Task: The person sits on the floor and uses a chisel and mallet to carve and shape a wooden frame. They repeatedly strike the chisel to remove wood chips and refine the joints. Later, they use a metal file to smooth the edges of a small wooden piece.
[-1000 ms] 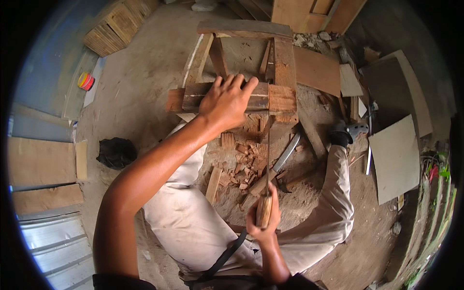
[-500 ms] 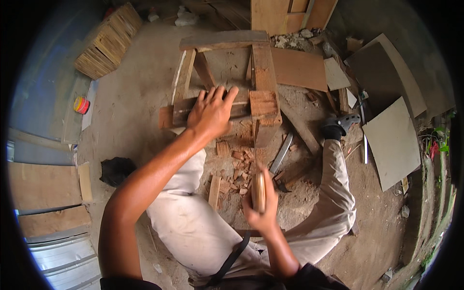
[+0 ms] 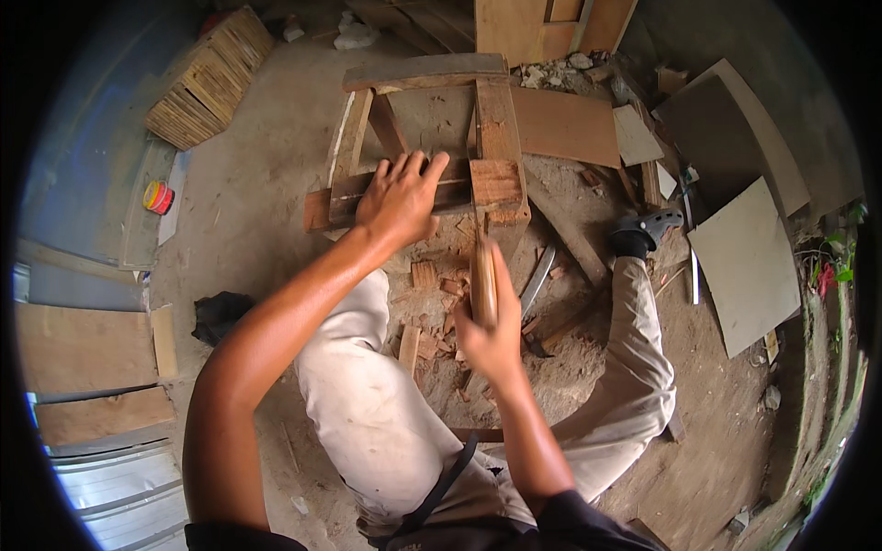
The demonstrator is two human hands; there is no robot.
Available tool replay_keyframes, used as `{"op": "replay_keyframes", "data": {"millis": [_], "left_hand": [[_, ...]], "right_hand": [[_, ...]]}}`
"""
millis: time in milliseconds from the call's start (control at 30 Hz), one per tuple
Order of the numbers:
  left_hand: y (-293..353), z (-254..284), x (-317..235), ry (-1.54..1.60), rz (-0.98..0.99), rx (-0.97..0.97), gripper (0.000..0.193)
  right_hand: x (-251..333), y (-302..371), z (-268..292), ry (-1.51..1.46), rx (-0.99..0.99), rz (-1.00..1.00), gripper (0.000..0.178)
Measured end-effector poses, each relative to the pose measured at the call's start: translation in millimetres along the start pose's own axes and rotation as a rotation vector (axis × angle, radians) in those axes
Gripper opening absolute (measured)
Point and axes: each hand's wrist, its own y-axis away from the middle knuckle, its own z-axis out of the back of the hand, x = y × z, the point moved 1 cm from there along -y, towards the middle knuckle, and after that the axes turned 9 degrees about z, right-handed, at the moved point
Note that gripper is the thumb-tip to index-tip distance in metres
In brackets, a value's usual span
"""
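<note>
My left hand (image 3: pixel 397 204) grips a short wooden beam (image 3: pixel 344 204), its fingers over the far edge and its thumb on the near side. The beam lies across the near end of a wooden frame (image 3: pixel 496 124). A handsaw (image 3: pixel 484 285) is in my right hand (image 3: pixel 491 342), which is closed around its wooden handle. Its blade, seen almost edge-on, runs up against the beam beside the reddish block end (image 3: pixel 496 184). How deep the blade sits cannot be made out.
Wood chips (image 3: pixel 424 344) litter the ground between my legs. To their right lie a long metal blade (image 3: pixel 539 280) and a dark-headed tool (image 3: pixel 551 342). Boards (image 3: pixel 749 266) lean at the right, a wood stack (image 3: pixel 209 81) stands far left, and a black bag (image 3: pixel 220 317) lies left.
My right hand has pushed the saw forward, away from me, so its handle is closer to the beam. My left hand stays on the beam.
</note>
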Motion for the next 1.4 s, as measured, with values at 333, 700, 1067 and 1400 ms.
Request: {"op": "replay_keyframes", "data": {"millis": [333,700,1067,1400], "left_hand": [[-4,2,-2,-0.002,0.022,0.08,0.089],[-3,-3,0,-0.031,0.001,-0.078,0.081],[-2,-3,2,-0.036,-0.046,-0.095,0.081],[1,-3,2,-0.02,-0.045,-0.099,0.081]], "right_hand": [[12,64,12,0.021,0.094,-0.028,0.089],[17,43,14,-0.021,0.046,0.042,0.088],[4,14,1,-0.062,0.045,-0.06,0.091],[-14,-19,-8,0.028,-0.058,0.048,0.084]]}}
